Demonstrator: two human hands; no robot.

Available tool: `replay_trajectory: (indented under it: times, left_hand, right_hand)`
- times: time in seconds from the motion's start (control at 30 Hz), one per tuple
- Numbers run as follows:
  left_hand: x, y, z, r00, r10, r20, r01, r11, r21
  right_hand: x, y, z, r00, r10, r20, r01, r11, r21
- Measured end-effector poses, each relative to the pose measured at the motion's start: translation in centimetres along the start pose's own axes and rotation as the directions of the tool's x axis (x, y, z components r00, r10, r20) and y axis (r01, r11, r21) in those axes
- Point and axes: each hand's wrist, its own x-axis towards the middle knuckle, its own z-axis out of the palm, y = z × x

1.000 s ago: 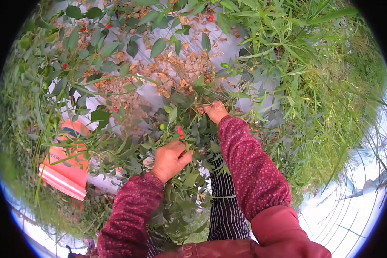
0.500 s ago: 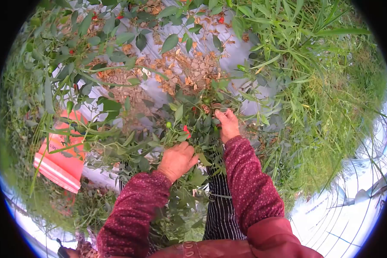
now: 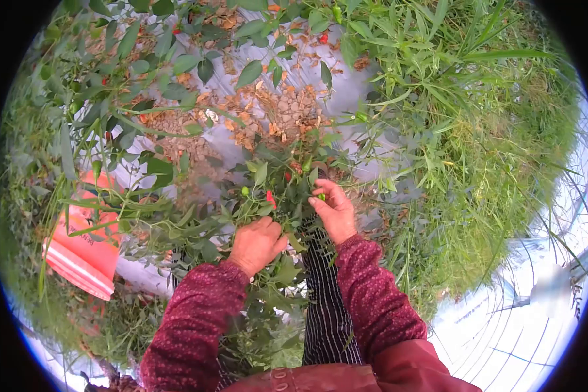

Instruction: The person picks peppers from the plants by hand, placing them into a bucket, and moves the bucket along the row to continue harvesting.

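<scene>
My right hand (image 3: 334,210) is at the right side of a pepper plant, fingers curled with the thumb and fingertips at a small green pepper (image 3: 321,196). My left hand (image 3: 258,243) lies lower on the plant's left side, knuckles up and fingers curled into the leaves; what they hold, if anything, is hidden. Just above it hangs a red pepper (image 3: 270,200). A small green pepper (image 3: 245,191) shows to the upper left of it, and another bit of red (image 3: 287,176) is among the leaves between the hands.
A red-orange bucket (image 3: 88,245) lies at the left behind stems. Silvery ground sheeting (image 3: 356,85) with dry leaves and soil stretches ahead. Tall grass (image 3: 496,137) fills the right side. Striped trousers (image 3: 326,300) show below the plant. Leafy pepper branches cross the upper left.
My right hand has moved down and slightly left, its fingers now at a green pepper. My left hand stays curled in the leaves. The whole view has shifted slightly.
</scene>
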Motion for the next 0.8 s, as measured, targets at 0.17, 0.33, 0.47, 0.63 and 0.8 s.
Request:
replay_trajectory:
  times: [0.17,0.33,0.47,0.63,0.8]
  left_hand:
    - [-0.1,0.0,0.1,1.000,-0.011,0.003,0.011,1.000,-0.020]
    - [-0.3,-0.1,0.7,1.000,-0.031,0.004,0.031,0.999,-0.031]
    - [0.0,0.2,0.2,0.999,-0.032,0.017,0.033,0.999,-0.015]
    - [0.3,0.3,-0.5,0.999,-0.022,-0.035,0.022,1.000,-0.023]
    - [1.1,1.0,-2.1,0.993,0.020,-0.119,-0.020,1.000,0.005]
  right_hand:
    - [3.3,-0.4,-0.6,0.917,0.397,-0.032,-0.389,0.910,0.140]
    - [6.1,-0.2,1.2,0.940,0.341,-0.004,-0.320,0.878,-0.358]
    - [5.2,1.4,1.8,0.979,0.189,-0.079,-0.204,0.937,-0.285]
    - [1.8,-0.9,1.7,0.972,0.020,-0.232,-0.056,0.987,-0.151]
    - [-0.7,-5.2,1.9,0.893,-0.443,0.083,0.330,0.518,-0.789]
